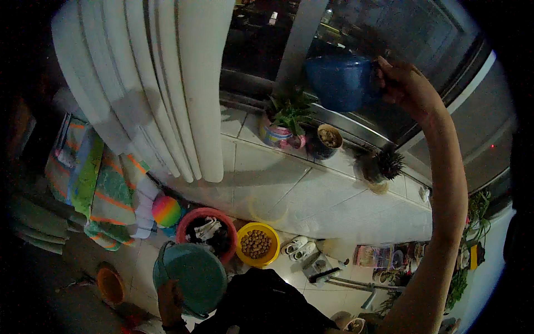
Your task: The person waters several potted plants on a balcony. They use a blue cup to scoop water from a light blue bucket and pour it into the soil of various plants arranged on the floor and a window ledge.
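My right hand [398,81] is raised at the upper right, its fingers closed on the handle of a blue plastic dipper [342,81]. The dipper is held up in front of the window; its inside is hidden. Low in the view, my left hand [170,298] is at the near side of a green bucket [196,275] with a raised handle; its fingers are dark and their grip is unclear. Below the dipper, on the tiled ledge, stand a leafy plant in a pink pot [275,133], a pot of soil [329,137] and a small spiky plant [388,163].
A white curtain [200,92] hangs at the left. On the floor are a red basin of cloths [183,223], a yellow basin of round brown items [273,250], white shoes [299,248], a dustpan [319,265], a rainbow ball [166,211] and an orange basin [110,286].
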`<action>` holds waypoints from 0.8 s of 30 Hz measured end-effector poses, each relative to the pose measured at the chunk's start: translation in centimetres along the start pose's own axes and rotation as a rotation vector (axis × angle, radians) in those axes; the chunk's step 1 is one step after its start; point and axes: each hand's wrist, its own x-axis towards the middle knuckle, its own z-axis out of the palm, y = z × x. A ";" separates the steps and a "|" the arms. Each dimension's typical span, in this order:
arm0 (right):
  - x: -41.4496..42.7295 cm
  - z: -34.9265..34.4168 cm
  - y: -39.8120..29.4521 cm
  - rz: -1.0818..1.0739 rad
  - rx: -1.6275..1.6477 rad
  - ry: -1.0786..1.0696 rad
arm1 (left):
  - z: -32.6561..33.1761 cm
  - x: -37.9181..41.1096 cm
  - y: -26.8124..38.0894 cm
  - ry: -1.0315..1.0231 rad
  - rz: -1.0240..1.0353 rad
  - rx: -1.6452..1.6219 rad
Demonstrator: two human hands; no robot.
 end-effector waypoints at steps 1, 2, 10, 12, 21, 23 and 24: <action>-0.7 0.0 0.1 0.003 0.018 0.013 | 0.0 -0.3 0.0 -0.037 -0.180 -0.139; -1.2 -0.1 0.2 0.007 0.036 0.027 | 0.0 -0.5 -0.2 -0.087 -0.289 -0.240; -4.5 -1.8 4.5 -0.053 -0.315 0.206 | 1.3 -1.3 -3.2 -0.114 -0.267 -0.164; -4.6 -2.3 5.0 -0.005 -0.481 0.137 | 1.7 -1.5 -3.7 -0.056 -0.278 -0.281; -4.0 -2.0 8.5 -0.382 -0.912 0.029 | 1.3 -1.0 -0.8 -0.126 -0.804 -0.814; -3.9 -1.7 8.6 -0.405 -0.938 0.037 | 1.4 -1.3 -1.1 -0.138 -0.743 -0.909; -3.9 -1.4 8.3 -0.378 -0.954 0.041 | 1.5 -1.2 -0.8 -0.121 -0.809 -0.911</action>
